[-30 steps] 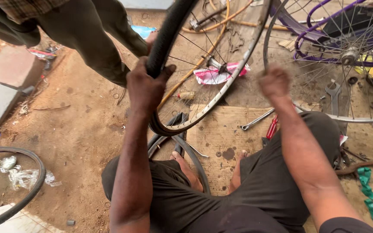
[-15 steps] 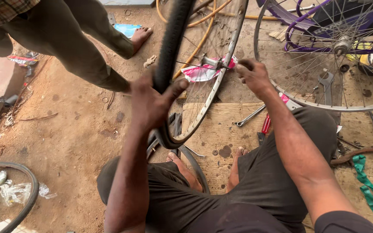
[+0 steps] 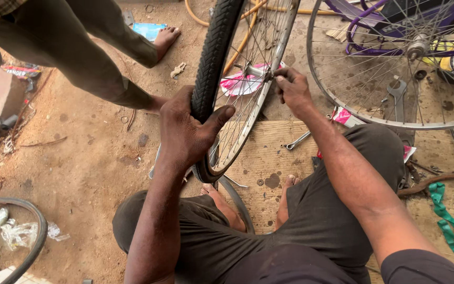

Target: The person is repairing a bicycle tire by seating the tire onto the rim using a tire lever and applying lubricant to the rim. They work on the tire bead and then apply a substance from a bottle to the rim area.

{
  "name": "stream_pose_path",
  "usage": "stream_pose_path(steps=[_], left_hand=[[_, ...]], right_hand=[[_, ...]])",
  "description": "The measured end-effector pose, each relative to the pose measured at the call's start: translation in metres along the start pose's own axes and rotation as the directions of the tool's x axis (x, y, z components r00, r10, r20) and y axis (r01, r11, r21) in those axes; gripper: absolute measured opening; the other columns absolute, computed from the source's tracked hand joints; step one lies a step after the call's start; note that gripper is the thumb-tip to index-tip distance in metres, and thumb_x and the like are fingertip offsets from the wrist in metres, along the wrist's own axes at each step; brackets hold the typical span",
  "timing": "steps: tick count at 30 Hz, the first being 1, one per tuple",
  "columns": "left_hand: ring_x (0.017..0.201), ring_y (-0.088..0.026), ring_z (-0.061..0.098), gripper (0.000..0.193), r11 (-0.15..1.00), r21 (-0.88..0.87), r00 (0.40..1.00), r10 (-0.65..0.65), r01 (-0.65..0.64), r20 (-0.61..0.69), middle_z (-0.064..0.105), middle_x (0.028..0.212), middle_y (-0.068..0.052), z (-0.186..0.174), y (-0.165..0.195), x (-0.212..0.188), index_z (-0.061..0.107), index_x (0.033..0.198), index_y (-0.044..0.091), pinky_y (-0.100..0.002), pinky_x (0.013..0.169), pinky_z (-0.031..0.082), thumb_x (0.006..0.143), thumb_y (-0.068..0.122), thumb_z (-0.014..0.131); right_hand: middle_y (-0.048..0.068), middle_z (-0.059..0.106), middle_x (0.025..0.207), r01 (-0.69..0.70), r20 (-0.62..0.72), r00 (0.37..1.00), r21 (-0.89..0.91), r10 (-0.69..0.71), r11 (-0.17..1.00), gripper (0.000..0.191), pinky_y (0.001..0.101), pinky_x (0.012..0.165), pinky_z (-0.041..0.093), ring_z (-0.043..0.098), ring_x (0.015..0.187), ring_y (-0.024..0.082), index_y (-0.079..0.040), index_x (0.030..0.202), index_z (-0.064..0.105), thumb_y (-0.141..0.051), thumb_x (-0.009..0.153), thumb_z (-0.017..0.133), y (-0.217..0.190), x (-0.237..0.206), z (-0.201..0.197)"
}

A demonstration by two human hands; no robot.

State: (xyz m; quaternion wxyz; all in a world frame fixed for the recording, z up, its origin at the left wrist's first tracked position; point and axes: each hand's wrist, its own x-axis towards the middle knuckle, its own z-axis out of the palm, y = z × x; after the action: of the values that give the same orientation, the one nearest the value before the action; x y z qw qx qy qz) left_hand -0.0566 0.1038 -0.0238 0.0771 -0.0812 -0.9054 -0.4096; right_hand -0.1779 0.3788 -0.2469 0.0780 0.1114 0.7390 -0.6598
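The bicycle wheel (image 3: pixel 237 89) stands upright on the ground, frame centre. The left hand (image 3: pixel 187 131) clamps its black tyre (image 3: pixel 211 58) at 9 o'clock. The right hand (image 3: pixel 290 89) pinches the hub axle (image 3: pixel 256 71). The tyre sits fully on the rim; axle work appears unfinished. A spanner (image 3: pixel 296 141) lies unused at 5 o'clock.

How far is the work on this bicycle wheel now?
Done: the black tyre sits on the rim, and the wheel is off any frame, standing on the ground. In hand: the left hand grips the tyre while the right hand holds the hub axle. Left: the wheel is not yet mounted; a spanner lies unused.
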Motion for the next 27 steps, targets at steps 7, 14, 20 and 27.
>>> stream_pose_path(steps=[7, 14, 20, 27], left_hand=[[0.067, -0.013, 0.063, 0.054, 0.989, -0.131, 0.996, 0.066, -0.074, -0.061, 0.061, 0.073, -0.002, 0.003, -0.004, -0.008, 0.066, 0.1, 0.003, -0.032, 0.059, 0.048, 0.09, 0.054, 0.078], [0.066, -0.009, 0.061, 0.042, 0.981, -0.161, 0.981, 0.074, -0.103, -0.178, 0.064, 0.078, -0.001, 0.008, -0.005, -0.014, 0.069, 0.107, 0.002, -0.028, 0.058, 0.047, 0.095, 0.041, 0.079], [0.064, -0.009, 0.058, 0.043, 0.987, -0.136, 0.982, 0.055, -0.08, -0.18, 0.063, 0.078, -0.001, 0.008, -0.005, -0.018, 0.07, 0.107, 0.002, -0.028, 0.054, 0.046, 0.093, 0.042, 0.08], [0.064, -0.009, 0.06, 0.045, 0.961, -0.267, 0.989, 0.037, -0.074, -0.142, 0.063, 0.073, -0.001, 0.011, -0.01, -0.022, 0.068, 0.105, 0.002, -0.027, 0.056, 0.047, 0.093, 0.043, 0.08]], right_hand=[[0.001, 0.066, 0.086, 0.188, -0.048, 0.978, -0.222, -0.203, 0.957, 0.017, 0.0298, 0.068, 0.051, 0.058, 0.076, 0.01, -0.003, 0.105, 0.066, -0.019, 0.103, 0.063, 0.019, 0.005, 0.007], [0.002, 0.06, 0.072, -0.011, -0.032, 0.999, -0.014, 0.011, 1.0, 0.035, 0.0324, 0.047, 0.043, 0.051, 0.056, 0.012, -0.004, 0.091, 0.066, -0.033, 0.108, 0.059, 0.011, 0.006, 0.012], [0.0, 0.062, 0.071, -0.138, 0.017, 0.99, 0.058, 0.137, 0.989, 0.031, 0.0283, 0.047, 0.047, 0.054, 0.055, 0.011, -0.011, 0.091, 0.065, -0.035, 0.108, 0.054, -0.005, -0.003, 0.01], [0.001, 0.065, 0.077, 0.087, -0.087, 0.992, -0.105, -0.096, 0.991, 0.025, 0.0257, 0.048, 0.05, 0.056, 0.06, 0.008, -0.009, 0.096, 0.064, -0.029, 0.107, 0.054, 0.009, 0.003, 0.017]])
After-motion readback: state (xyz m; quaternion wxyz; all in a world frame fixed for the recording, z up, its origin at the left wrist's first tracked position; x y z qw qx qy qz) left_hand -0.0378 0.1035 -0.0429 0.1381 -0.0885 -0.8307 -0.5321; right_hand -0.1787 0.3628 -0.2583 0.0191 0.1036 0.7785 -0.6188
